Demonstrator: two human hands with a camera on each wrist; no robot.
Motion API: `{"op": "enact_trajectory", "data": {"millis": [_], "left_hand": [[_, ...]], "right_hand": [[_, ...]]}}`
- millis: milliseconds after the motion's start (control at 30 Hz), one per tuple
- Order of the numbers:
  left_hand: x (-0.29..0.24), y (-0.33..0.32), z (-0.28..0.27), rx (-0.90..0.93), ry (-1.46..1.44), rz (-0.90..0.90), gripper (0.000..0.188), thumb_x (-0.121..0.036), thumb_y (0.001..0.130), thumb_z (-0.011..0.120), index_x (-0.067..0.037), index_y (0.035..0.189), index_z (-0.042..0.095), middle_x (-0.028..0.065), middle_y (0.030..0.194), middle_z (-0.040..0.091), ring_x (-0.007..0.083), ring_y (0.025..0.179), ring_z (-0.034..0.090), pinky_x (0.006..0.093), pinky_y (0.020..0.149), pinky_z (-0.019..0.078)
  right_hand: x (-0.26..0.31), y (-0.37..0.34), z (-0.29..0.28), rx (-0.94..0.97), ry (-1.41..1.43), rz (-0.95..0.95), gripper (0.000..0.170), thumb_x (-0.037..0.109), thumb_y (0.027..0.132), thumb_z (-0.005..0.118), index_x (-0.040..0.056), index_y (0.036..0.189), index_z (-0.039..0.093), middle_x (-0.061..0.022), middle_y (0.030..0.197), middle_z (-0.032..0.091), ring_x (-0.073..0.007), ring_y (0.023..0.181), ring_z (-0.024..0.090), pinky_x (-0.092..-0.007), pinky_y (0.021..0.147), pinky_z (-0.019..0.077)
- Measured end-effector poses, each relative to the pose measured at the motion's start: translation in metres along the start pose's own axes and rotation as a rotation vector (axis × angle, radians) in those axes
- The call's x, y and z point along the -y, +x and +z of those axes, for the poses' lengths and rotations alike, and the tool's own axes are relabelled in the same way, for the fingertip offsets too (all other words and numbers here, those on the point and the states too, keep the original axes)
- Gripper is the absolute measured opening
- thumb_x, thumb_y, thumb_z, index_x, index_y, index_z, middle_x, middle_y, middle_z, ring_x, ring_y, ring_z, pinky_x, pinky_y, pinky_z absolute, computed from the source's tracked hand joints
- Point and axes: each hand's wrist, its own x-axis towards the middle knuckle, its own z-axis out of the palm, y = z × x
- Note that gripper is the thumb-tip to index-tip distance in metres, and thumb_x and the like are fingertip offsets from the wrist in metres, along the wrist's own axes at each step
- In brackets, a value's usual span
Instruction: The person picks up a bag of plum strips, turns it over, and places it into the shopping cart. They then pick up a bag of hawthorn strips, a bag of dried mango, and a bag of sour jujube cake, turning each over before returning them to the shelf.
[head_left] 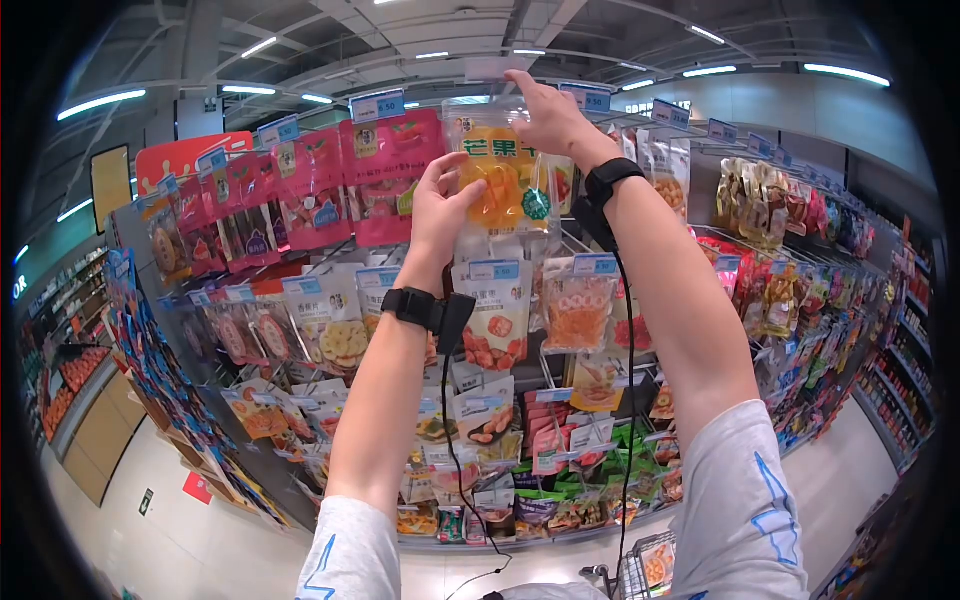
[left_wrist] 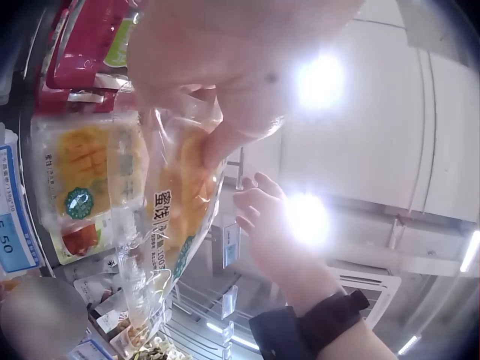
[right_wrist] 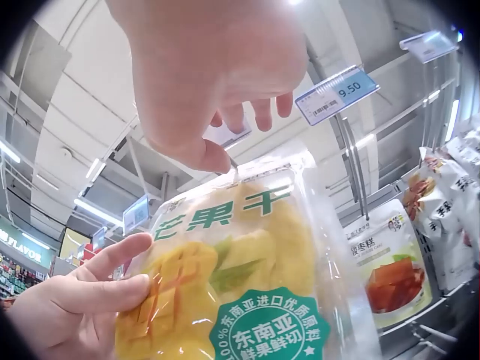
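Note:
A clear bag of dried mango (head_left: 497,175) with green lettering faces me at the top of the rack. My left hand (head_left: 440,210) grips its left edge, thumb across the front. In the left wrist view that hand (left_wrist: 217,75) covers the upper part of the bag (left_wrist: 187,187). My right hand (head_left: 553,120) is raised above the bag's top edge, its fingertips right at a raised price tag (head_left: 492,70). In the right wrist view its thumb (right_wrist: 214,156) is close to the end of a metal hook over the bag, and its fingers are loosely bent.
Pink snack bags (head_left: 392,170) hang to the left. A pouch with red pieces (right_wrist: 396,281) hangs at the right. More hooks and price tags (head_left: 590,98) jut forward at this height. Rows of hanging bags (head_left: 495,315) fill the rack below, and a shopping cart (head_left: 640,572) stands near my feet.

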Motion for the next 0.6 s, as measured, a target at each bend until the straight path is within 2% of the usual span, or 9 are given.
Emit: {"op": "enact_trajectory", "data": {"millis": [267, 333, 433, 500, 533, 600], "left_hand": [[0.007, 0.015, 0.0, -0.024, 0.013, -0.044, 0.048, -0.004, 0.084, 0.072, -0.002, 0.128, 0.054, 0.0125, 0.111, 0.067, 0.0145, 0.096, 0.064, 0.0277, 0.08, 0.0523], [0.011, 0.017, -0.001, 0.022, -0.053, -0.063, 0.054, -0.008, 0.085, 0.073, -0.002, 0.134, 0.05, 0.0146, 0.12, 0.061, 0.0163, 0.103, 0.062, 0.0262, 0.082, 0.052], [0.014, 0.014, 0.0, 0.013, -0.013, -0.073, 0.053, -0.008, 0.086, 0.072, -0.002, 0.133, 0.049, 0.0142, 0.121, 0.061, 0.0163, 0.103, 0.062, 0.026, 0.083, 0.0513], [0.022, 0.012, -0.002, 0.004, -0.011, -0.085, 0.053, -0.007, 0.086, 0.072, -0.002, 0.133, 0.049, 0.0136, 0.12, 0.062, 0.0163, 0.103, 0.062, 0.0262, 0.083, 0.051], [0.027, 0.01, -0.003, -0.01, -0.011, -0.096, 0.052, -0.007, 0.087, 0.071, -0.002, 0.134, 0.048, 0.013, 0.12, 0.062, 0.0162, 0.103, 0.062, 0.0263, 0.083, 0.0508], [0.037, 0.008, -0.006, 0.011, -0.042, -0.1, 0.052, -0.007, 0.087, 0.071, -0.002, 0.134, 0.048, 0.0125, 0.119, 0.063, 0.0155, 0.102, 0.063, 0.0257, 0.081, 0.0511]], "right_hand": [[-0.001, 0.003, -0.009, 0.066, -0.046, 0.055, 0.07, 0.023, 0.081, 0.06, 0.0127, 0.145, 0.034, -0.0273, 0.125, 0.059, -0.0432, 0.121, 0.053, -0.0472, 0.105, 0.0392], [0.0, 0.002, -0.009, 0.082, -0.059, 0.06, 0.071, 0.023, 0.081, 0.06, 0.0128, 0.146, 0.033, -0.0274, 0.125, 0.06, -0.0436, 0.121, 0.053, -0.047, 0.105, 0.039], [-0.005, -0.004, 0.002, 0.144, -0.001, 0.097, 0.072, 0.022, 0.082, 0.06, 0.011, 0.147, 0.032, -0.0277, 0.134, 0.053, -0.0436, 0.123, 0.051, -0.0466, 0.107, 0.038], [-0.016, -0.02, 0.031, -0.071, -0.01, -0.047, 0.075, 0.023, 0.083, 0.063, 0.0085, 0.148, 0.029, -0.0292, 0.145, 0.041, -0.0433, 0.128, 0.047, -0.0444, 0.109, 0.0371], [-0.01, -0.033, 0.038, -0.065, -0.012, -0.039, 0.075, 0.023, 0.083, 0.063, 0.0085, 0.148, 0.029, -0.0292, 0.145, 0.041, -0.0433, 0.128, 0.047, -0.0444, 0.109, 0.0371], [0.007, -0.068, 0.058, -0.153, -0.003, 0.184, 0.078, 0.032, 0.085, 0.067, 0.0014, 0.147, 0.03, -0.0304, 0.149, 0.033, -0.0422, 0.131, 0.044, -0.0417, 0.109, 0.0365]]}}
